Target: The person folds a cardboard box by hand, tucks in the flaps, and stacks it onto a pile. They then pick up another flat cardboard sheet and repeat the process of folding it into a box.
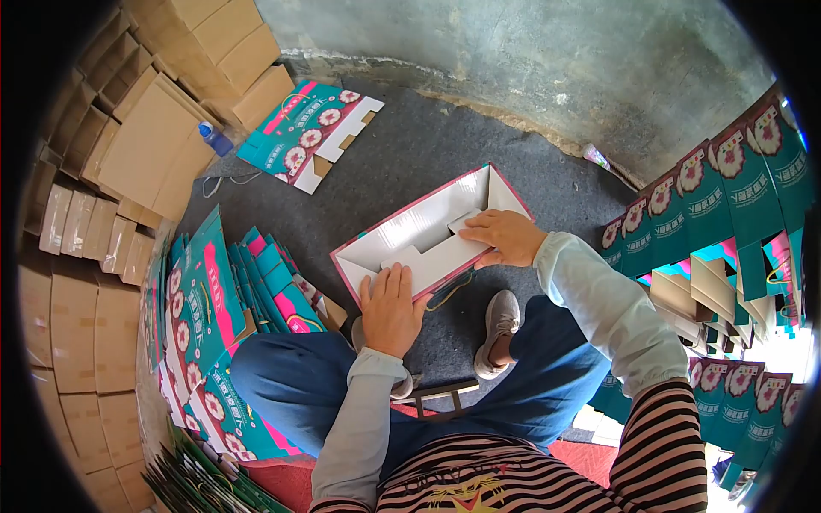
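An open cardboard box (pixel 406 229) with a white inside and a red rim lies on the dark floor covering in front of my feet. White flaps stand partly folded at its near side. My left hand (pixel 391 315) grips the near left part of the box, fingers laid over the edge and thumb on the outer side. Over the near right wall my right hand (pixel 506 237) is closed, its fingers on a white flap and its thumb lower, at the edge. A thin yellow cord (pixel 451 292) hangs out beside the near wall.
A flattened printed teal carton (pixel 312 128) lies beyond the box. Teal cartons (pixel 205 299) are stacked at my left, with brown boxes (pixel 73 316) behind them. Rows of teal boxes (pixel 705 192) rise at the right. A blue bottle (pixel 215 138) stands near the grey wall (pixel 513 68).
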A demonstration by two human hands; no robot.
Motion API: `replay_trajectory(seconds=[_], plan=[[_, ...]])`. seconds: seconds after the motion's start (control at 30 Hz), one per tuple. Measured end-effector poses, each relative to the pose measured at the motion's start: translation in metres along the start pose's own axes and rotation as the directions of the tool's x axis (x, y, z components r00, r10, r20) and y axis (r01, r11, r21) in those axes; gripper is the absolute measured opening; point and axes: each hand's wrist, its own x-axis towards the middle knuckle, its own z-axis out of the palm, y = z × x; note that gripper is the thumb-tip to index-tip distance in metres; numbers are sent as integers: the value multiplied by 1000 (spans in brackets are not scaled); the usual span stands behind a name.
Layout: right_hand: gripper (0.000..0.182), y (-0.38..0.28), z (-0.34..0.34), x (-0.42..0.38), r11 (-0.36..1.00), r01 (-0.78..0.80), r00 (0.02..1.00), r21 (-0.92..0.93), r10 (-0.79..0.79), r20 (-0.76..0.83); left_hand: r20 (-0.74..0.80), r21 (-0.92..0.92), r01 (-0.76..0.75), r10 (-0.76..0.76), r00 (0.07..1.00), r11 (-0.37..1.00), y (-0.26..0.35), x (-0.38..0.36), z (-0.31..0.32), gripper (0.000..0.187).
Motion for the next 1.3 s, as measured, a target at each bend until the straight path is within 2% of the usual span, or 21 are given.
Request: replay_trajectory(seconds=[0.1,0.23,0.3,0.33,0.43,0.47,0.5,0.53,0.6,0.63,0.67,0.77,0.83,0.87,0.97,1.0,1.1,1.13,1.23,1.27,1.3], plan=[[65,1,0,1,999,-15,999,29,14,31,9,-33,7,-7,1000,999,0,1,-1,54],[55,-9,-7,-2,999,1,997,50,3,-73,-15,-75,19,-20,1000,997,3,2,-7,49],[46,-16,-23,-8,992,0,990,127,17,-138,-207,-251,6,-60,977,968,0,-2,-15,47],[42,-14,-28,-8,983,-83,965,164,121,-235,-296,-336,-15,-90,951,942,-3,-3,-17,47],[39,8,-30,-11,892,-322,780,318,440,-445,-331,-577,294,-547,769,762,-39,-2,-1,50],[43,28,-23,-8,840,-391,687,375,538,-488,-88,-752,378,-651,754,539,-61,1,4,58],[52,65,-1,-9,762,-424,642,489,634,-432,170,-846,458,-675,718,273,-86,5,10,65],[62,91,18,-10,667,-450,592,593,720,-361,421,-850,527,-617,665,-12,-100,9,12,73],[67,86,6,-8,195,-524,514,829,849,125,706,-674,697,-491,511,-244,-104,19,1,86],[70,83,1,-5,-72,-545,467,835,801,374,818,-552,760,-399,414,-344,-106,22,-4,93],[68,85,5,-1,-64,-534,502,843,778,377,860,-496,782,-337,383,-376,-113,21,8,92],[65,100,20,3,-55,-469,587,882,727,357,858,-505,757,-333,390,-415,-105,27,2,79],[68,92,18,4,-75,-374,624,925,717,310,813,-582,685,-295,501,-439,-109,21,0,68],[73,92,8,-3,-74,-424,611,903,712,345,782,-620,643,-280,558,-450,-110,19,-3,64],[78,70,-22,-19,-254,-211,820,944,480,312,375,-921,317,-294,879,-226,-103,17,-15,56],[85,73,-18,-18,-258,-241,801,936,491,342,222,-973,184,-355,908,-137,-91,20,-24,55],[93,71,-9,-22,-157,-384,659,910,644,389,231,-973,214,-447,864,-90,-92,11,-29,51],[96,67,-11,-21,-144,-391,657,909,648,385,308,-951,280,-518,798,-134,-96,9,-21,53],[91,63,-8,-19,-111,-394,627,912,693,355,425,-898,410,-548,720,-158,-99,1,-3,57],[80,61,-6,-20,-141,-370,635,918,684,361,401,-908,381,-635,661,-176,-97,-3,12,55],[76,62,2,-22,-163,-349,638,923,680,362,430,-892,417,-610,666,-173,-103,-11,26,55]])
